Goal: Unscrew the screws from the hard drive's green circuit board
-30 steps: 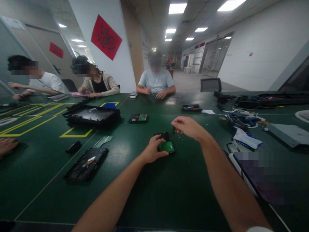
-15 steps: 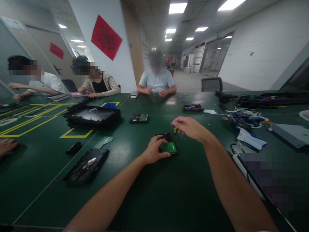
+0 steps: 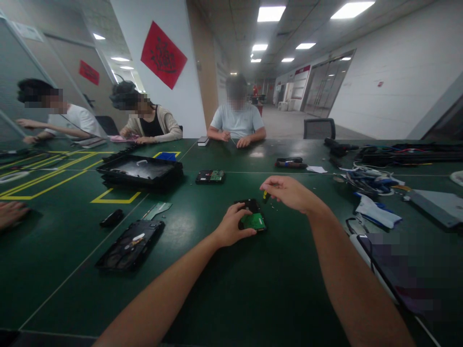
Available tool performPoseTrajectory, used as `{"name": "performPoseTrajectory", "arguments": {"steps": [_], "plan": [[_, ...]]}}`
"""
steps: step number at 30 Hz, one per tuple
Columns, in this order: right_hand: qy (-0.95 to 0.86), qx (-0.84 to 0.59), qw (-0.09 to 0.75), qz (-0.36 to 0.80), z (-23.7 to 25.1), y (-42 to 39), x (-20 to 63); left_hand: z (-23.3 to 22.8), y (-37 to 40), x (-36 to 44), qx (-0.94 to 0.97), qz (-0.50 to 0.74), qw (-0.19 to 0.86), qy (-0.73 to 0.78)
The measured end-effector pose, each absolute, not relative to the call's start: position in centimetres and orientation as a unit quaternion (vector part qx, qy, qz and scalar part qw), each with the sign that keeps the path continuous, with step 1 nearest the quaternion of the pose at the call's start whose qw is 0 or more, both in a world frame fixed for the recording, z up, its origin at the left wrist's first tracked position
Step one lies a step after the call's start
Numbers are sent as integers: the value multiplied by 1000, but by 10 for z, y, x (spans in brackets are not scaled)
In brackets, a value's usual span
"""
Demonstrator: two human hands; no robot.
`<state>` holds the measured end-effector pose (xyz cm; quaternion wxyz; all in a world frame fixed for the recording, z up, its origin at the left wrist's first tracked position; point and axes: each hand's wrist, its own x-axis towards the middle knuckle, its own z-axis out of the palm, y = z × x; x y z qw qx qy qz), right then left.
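Observation:
A hard drive (image 3: 255, 221) with a green circuit board lies flat on the dark green table. My left hand (image 3: 236, 225) grips it from the left, fingers over the far part and thumb at the near edge. Just above and right of the drive, my right hand (image 3: 284, 190) is closed on a small yellow-and-black screwdriver (image 3: 265, 196), whose tip is too small to make out. Tiny bits that look like screws (image 3: 274, 207) are scattered on the table beneath it. A second hard drive (image 3: 210, 177) sits farther back.
Left of me lie a black plastic casing (image 3: 132, 246), a small black object (image 3: 112, 218) and stacked black trays (image 3: 142, 171). On the right are a tablet-like device (image 3: 392, 279), gloves (image 3: 378, 211), tangled cables (image 3: 376, 180) and a grey metal box (image 3: 436, 205). Several people sit around the table.
The view has shifted slightly. My right hand with the screwdriver stays beside the hard drive, scarcely moved; my left hand keeps its grip on the drive.

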<state>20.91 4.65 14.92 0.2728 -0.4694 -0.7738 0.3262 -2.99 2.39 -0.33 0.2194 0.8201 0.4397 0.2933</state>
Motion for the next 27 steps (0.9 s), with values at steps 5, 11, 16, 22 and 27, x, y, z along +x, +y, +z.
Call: {"name": "performPoseTrajectory", "arguments": {"steps": [5, 11, 16, 22, 27], "plan": [[-780, -463, 273, 322, 153, 44, 211, -3, 23, -30, 820, 297, 217, 438], [-764, -484, 281, 321, 152, 43, 210, -2, 23, -30, 822, 291, 219, 439], [-786, -457, 271, 314, 152, 42, 209, -3, 23, -29, 822, 292, 213, 440], [-777, -478, 277, 301, 152, 43, 209, -4, 24, -31, 822, 293, 212, 439], [-765, -480, 280, 325, 150, 47, 209, -2, 23, -31, 824, 288, 208, 441]]}}
